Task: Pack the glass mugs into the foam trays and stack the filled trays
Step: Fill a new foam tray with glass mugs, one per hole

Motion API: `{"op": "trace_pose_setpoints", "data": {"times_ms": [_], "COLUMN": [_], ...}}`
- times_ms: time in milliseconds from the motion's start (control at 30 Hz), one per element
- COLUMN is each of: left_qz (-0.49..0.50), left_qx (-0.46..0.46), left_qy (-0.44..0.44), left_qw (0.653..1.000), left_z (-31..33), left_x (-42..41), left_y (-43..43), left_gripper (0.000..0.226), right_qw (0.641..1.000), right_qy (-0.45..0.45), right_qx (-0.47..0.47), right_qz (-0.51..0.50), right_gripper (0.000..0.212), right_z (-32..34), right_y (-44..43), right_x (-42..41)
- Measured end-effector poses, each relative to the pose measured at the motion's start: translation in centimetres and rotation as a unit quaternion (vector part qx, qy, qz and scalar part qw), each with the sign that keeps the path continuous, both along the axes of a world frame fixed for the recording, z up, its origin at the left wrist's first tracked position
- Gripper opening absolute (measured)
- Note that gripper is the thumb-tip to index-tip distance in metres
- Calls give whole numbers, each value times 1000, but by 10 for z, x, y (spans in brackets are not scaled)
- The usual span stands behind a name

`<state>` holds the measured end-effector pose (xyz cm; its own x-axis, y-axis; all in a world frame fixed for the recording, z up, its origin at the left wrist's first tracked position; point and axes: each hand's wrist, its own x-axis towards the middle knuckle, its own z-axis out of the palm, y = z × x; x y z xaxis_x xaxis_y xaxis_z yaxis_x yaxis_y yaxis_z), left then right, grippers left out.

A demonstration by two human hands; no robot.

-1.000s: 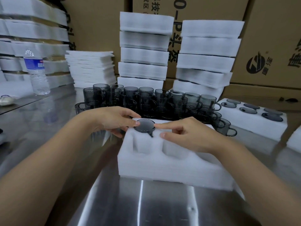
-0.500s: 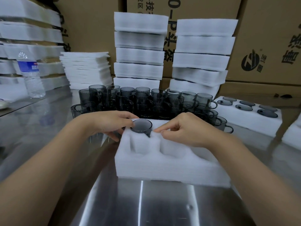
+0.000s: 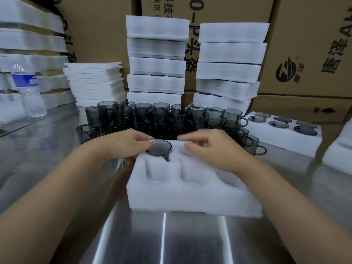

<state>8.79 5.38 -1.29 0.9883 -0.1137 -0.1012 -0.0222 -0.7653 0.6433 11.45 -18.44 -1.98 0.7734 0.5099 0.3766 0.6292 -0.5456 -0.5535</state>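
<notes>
I see the smoked glass mug [image 3: 161, 147] seated base-up in the foam tray's [image 3: 190, 197] far-left pocket at frame centre, handle towards me, the left hand [image 3: 123, 145] pinching that corner beside it, the right hand [image 3: 213, 149] loosely curled, empty, just right of it below the loose mugs [image 3: 162, 119].

Head camera looks forward and down, close over the foam tray [image 3: 190, 197] on the steel table [image 3: 190, 241].
</notes>
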Motion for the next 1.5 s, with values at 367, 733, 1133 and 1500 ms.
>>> {"op": "trace_pose_setpoints", "data": {"times_ms": [367, 733, 1133, 1500], "left_qz": [85, -173, -173, -168], "left_qx": [190, 219, 214, 199], "left_qy": [-332, -123, -115, -124], "left_qw": [920, 952, 954, 957], "left_z": [6, -11, -11, -9], "left_x": [-16, -8, -6, -7], "left_y": [-48, -58, -60, -59], "left_gripper": [31, 60, 56, 50], "right_qw": [977, 942, 953, 958], "right_qy": [-85, -54, -12, -46], "right_qx": [-109, -188, -124, 6], "right_qz": [-165, -272, -277, -282], "right_gripper": [66, 57, 39, 17], "right_z": [1, 17, -3, 0], "right_y": [-7, 12, 6, -3], "right_x": [17, 35, 41, 45]}}
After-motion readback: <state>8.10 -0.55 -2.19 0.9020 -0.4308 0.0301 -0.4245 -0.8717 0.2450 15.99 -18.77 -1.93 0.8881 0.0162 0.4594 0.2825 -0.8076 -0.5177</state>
